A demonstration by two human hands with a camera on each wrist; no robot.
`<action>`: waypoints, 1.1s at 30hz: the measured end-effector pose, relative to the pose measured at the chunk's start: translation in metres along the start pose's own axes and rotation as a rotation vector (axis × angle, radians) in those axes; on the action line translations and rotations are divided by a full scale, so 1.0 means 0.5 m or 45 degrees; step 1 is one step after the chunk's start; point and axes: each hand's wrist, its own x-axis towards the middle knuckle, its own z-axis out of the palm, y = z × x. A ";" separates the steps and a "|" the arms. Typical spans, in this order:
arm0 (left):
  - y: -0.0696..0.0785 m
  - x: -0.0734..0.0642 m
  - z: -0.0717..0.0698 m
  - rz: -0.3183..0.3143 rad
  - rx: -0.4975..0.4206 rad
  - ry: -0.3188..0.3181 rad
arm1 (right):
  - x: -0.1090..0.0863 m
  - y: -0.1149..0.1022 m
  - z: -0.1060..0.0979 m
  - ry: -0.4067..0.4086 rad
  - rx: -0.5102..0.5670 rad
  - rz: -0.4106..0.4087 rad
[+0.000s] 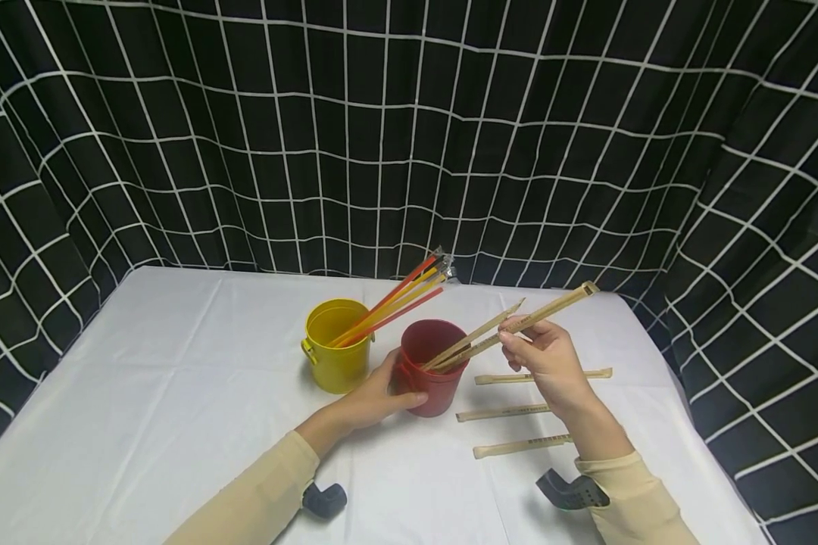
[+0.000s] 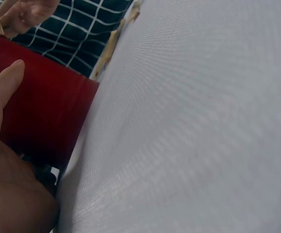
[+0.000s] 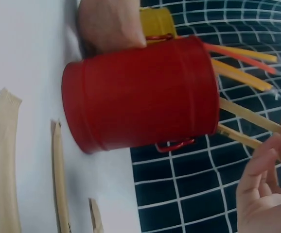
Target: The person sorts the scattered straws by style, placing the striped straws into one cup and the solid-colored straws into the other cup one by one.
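My left hand (image 1: pixel 375 393) holds the red bucket (image 1: pixel 439 390) by its left side, thumb across the front; the other fingers are mostly hidden behind it. The bucket stands upright on the table. My right hand (image 1: pixel 548 363) pinches a brown paper-wrapped straw (image 1: pixel 559 304) between thumb and fingers. That straw slants, its lower end inside the red bucket. Beside it, another brown wrapped straw (image 1: pixel 480 331) leans in the bucket. In the right wrist view, the pinching fingers (image 3: pixel 262 167) are beyond the bucket's rim.
A yellow bucket (image 1: pixel 337 371) stands left of the red one, with several orange, red and yellow straws (image 1: pixel 398 303) in clear wrappers leaning out. On the white tablecloth (image 1: pixel 143 424), more brown wrapped straws (image 1: pixel 504 413) lie at the right, under and near my right forearm. A black grid curtain (image 1: pixel 382 136) hangs behind.
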 end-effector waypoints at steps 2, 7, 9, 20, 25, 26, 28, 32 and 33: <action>0.001 0.000 0.001 0.007 -0.010 -0.001 | 0.001 0.005 -0.001 -0.016 -0.082 0.007; 0.000 0.001 0.004 0.018 -0.018 -0.004 | 0.002 0.009 -0.006 -0.105 -0.417 0.063; -0.001 0.002 0.004 0.015 -0.014 -0.005 | 0.003 0.007 -0.012 -0.170 -0.546 0.088; 0.001 0.008 0.008 0.011 0.002 -0.004 | 0.009 0.011 -0.117 -0.306 -0.696 0.101; 0.001 0.006 0.008 -0.005 0.009 0.007 | 0.009 0.027 -0.173 -0.259 -0.743 0.143; 0.001 0.006 0.008 -0.005 0.005 0.009 | 0.009 0.033 -0.184 -0.255 -0.758 0.154; 0.000 0.004 0.006 -0.005 0.004 0.014 | 0.006 0.045 -0.204 -0.247 -0.790 0.184; -0.001 0.000 0.002 -0.018 0.004 0.010 | 0.001 0.082 -0.237 -0.239 -0.858 0.193; -0.001 -0.002 0.001 -0.018 0.005 0.010 | 0.000 0.092 -0.240 -0.237 -0.878 0.193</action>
